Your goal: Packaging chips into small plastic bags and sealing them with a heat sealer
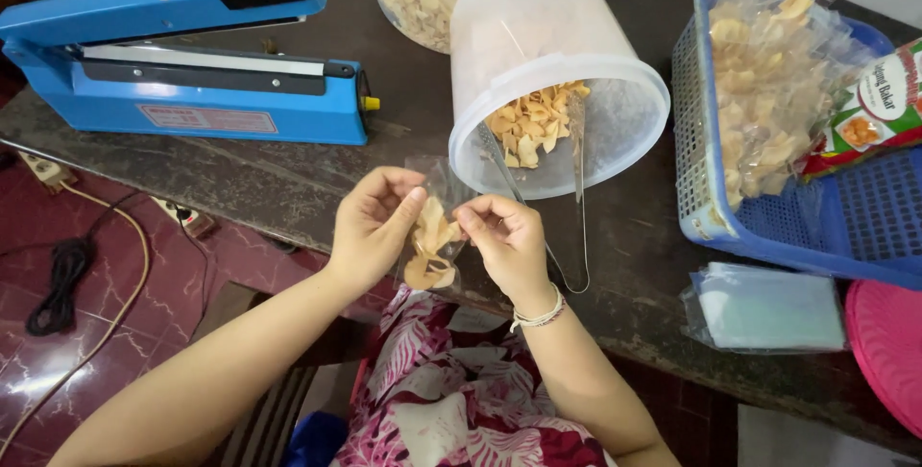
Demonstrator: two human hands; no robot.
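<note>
Both hands grip it: left hand (370, 222) and right hand (509, 241) pinch a small clear bag of chips (432, 241) at the desk (288, 174) edge. At one o'clock, the tipped tub (547, 63) with tongs (576, 188); at ten, the blue sealer (192, 63); at three, the blue basket (845, 217).

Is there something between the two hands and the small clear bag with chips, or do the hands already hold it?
Nothing visible stands between them. The left hand and right hand both pinch the small clear bag of chips at its top. The metal tongs lie beside the right hand.
</note>
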